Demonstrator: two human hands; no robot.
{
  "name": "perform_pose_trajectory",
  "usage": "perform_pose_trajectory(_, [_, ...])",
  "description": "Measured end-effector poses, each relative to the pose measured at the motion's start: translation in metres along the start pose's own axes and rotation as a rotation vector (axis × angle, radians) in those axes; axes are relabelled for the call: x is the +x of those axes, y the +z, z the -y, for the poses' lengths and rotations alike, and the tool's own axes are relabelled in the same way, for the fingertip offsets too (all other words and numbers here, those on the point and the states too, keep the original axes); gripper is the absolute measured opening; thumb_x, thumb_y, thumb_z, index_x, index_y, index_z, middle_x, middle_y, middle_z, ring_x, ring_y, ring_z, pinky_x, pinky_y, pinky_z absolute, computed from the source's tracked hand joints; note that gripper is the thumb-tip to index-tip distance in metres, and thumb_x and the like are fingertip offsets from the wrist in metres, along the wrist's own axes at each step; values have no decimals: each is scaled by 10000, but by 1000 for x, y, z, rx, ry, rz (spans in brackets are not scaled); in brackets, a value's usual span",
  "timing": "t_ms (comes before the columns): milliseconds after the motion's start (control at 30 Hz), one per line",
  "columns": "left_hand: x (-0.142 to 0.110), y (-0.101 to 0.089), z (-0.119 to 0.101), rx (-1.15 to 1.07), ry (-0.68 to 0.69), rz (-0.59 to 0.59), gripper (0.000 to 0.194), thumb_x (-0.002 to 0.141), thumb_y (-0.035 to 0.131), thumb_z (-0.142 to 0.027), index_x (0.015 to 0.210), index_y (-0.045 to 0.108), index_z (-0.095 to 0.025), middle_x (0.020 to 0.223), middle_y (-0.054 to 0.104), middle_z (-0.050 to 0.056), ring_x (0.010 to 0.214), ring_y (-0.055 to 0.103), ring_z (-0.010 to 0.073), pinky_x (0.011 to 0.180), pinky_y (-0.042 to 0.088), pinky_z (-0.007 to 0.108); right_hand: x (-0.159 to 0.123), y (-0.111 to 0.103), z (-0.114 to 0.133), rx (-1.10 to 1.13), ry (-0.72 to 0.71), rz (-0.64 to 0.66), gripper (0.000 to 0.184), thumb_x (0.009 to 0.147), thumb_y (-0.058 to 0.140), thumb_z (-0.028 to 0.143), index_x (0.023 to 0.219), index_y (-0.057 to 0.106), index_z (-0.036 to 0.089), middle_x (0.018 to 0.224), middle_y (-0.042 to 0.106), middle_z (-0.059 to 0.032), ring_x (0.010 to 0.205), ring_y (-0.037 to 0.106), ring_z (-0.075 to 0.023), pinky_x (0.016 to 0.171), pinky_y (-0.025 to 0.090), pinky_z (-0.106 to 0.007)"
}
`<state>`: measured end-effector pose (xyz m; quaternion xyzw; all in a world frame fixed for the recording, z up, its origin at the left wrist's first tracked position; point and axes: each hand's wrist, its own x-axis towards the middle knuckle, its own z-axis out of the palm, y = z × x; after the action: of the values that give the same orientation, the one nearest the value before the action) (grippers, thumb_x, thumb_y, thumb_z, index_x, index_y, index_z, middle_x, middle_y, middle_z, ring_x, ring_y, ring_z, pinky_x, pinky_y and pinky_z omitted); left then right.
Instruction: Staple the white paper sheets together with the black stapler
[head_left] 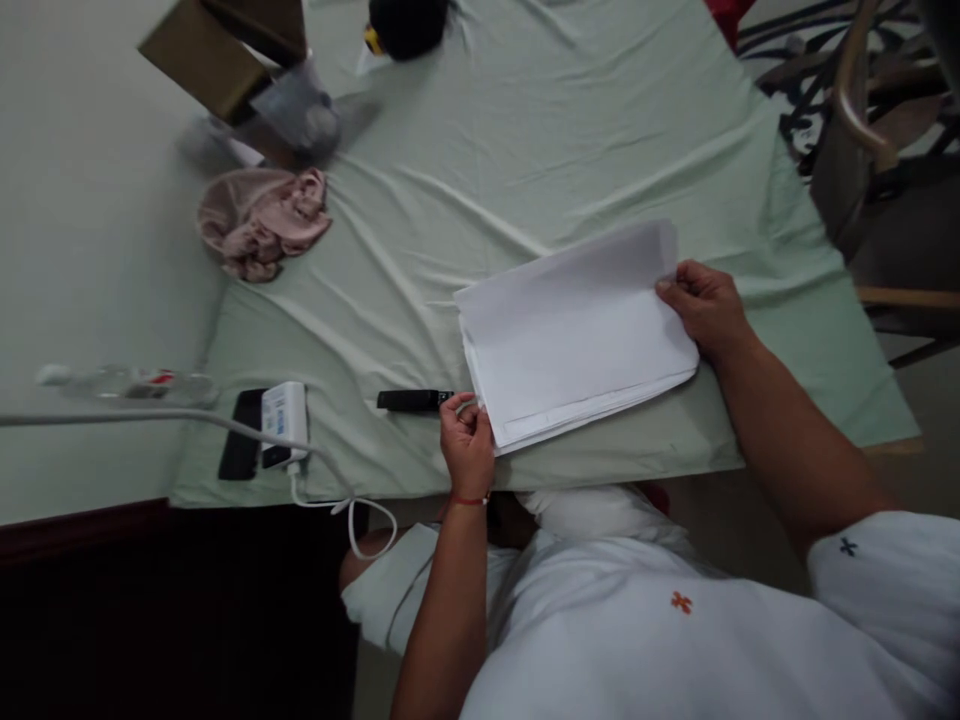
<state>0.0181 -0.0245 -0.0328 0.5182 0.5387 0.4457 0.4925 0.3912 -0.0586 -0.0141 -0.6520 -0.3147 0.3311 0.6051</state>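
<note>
A stack of white paper sheets (577, 340) lies tilted on the pale green cloth near the table's front edge. My right hand (705, 305) pinches its right side near the far corner, where the top sheet's edge curls up. At the near left corner, the fingers of my left hand (466, 440) are closed on the sheets. Just left of the paper, beside my left fingertips, is a black stapler-like object (415, 401); its exact kind is unclear.
On the left are a white power strip (285, 420) with a cable, a dark phone-like slab (241, 436) and a plastic bottle (142, 384). Farther back sit a crumpled pink cloth (262, 220), a cardboard box (206, 55) and a black object (409, 25). A chair (862, 170) stands right.
</note>
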Motion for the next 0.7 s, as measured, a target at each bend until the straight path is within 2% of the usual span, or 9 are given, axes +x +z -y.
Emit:
perform_pose_trajectory(200, [-1, 0, 0, 11, 51, -43, 318, 807, 844, -321, 980, 596, -224, 789, 587, -53, 721, 572, 105, 727, 466, 196, -2, 5, 6, 84, 37, -24, 339, 789, 874, 519, 802, 636, 278, 685, 597, 12, 561, 497, -146, 532, 395, -324])
perform_pose_trajectory(333, [2, 1, -3, -83, -9, -33, 346, 783, 875, -383, 997, 657, -221, 907, 694, -4, 851, 659, 139, 802, 529, 226, -3, 8, 9, 119, 53, -16, 339, 752, 881, 520, 817, 638, 293, 716, 638, -8, 604, 550, -177, 564, 452, -353])
perform_pose_trajectory(433, [4, 1, -8, -139, -70, 0, 398, 735, 926, -421, 1003, 715, -214, 971, 758, 16, 907, 693, 153, 846, 554, 243, -2, 7, 7, 142, 39, -10, 373, 701, 902, 545, 811, 641, 302, 726, 646, -10, 605, 537, -174, 562, 454, -349])
perform_pose_trajectory(600, [1, 0, -15, -220, -141, 1, 428, 778, 871, -587, 909, 780, -189, 857, 767, 10, 771, 665, 144, 715, 533, 235, -1, 6, 0, -22, -20, -4, 451, 715, 872, 653, 737, 599, 294, 612, 504, 21, 555, 415, -149, 499, 349, -311])
perform_pose_trajectory(700, [2, 0, -13, -218, -153, -11, 466, 800, 836, -633, 873, 786, -175, 815, 755, 12, 739, 644, 141, 678, 515, 232, -5, 7, 0, -165, -101, -11, 439, 776, 837, 633, 699, 593, 277, 603, 462, 21, 574, 391, -143, 512, 325, -308])
